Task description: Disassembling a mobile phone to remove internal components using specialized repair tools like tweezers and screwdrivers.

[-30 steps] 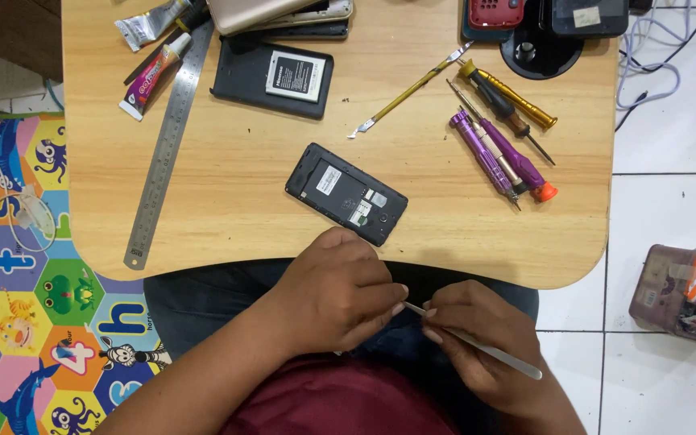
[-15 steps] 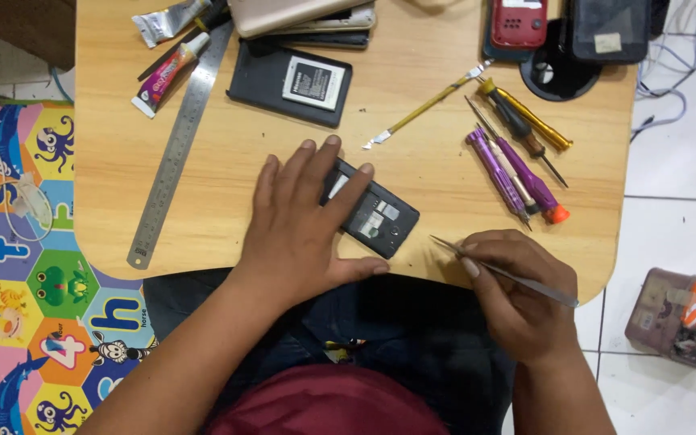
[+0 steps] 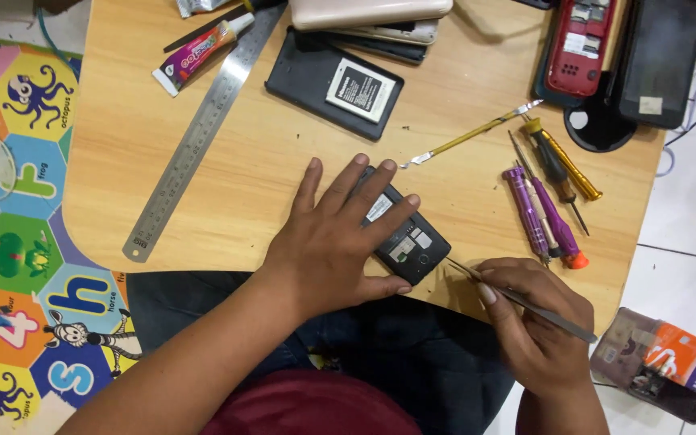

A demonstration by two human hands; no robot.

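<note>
Item one: small black mobile phone with its back cover off point(image 3: 406, 236), lying tilted on the near middle of the pale wooden desk point(image 3: 163, 121), just beside the near edge. A half second ago it lay in much the same spot and at the same tilt.

Item two: left hand point(image 3: 333, 242), fingers spread flat, palm down over the left part of the phone, pressing it to the desk; thumb along the phone's near side. The hold matches the frame half a second ago; a full second ago this hand was off the desk, closed near the lap, and the phone lay uncovered.

Item three: right hand point(image 3: 535, 322), fingers pressed together in a pinch on slim metal tweezers point(image 3: 521, 300). The tip now sits at the phone's near right corner, nearer than half a second ago; contact cannot be told.

Item four, far side of the desk: steel ruler point(image 3: 203, 129), lying aslant at the left; tube of glue point(image 3: 199, 50), left of the ruler's far end; black phone with a white-labelled battery point(image 3: 336, 84), right of the ruler.

Item five, right side: thin yellow-handled tool point(image 3: 470, 137); purple screwdrivers point(image 3: 537, 213); red phone body point(image 3: 582, 44) at the far right.

Item six: colourful foam play mat point(image 3: 18, 242) on the floor, left of the desk.
</note>
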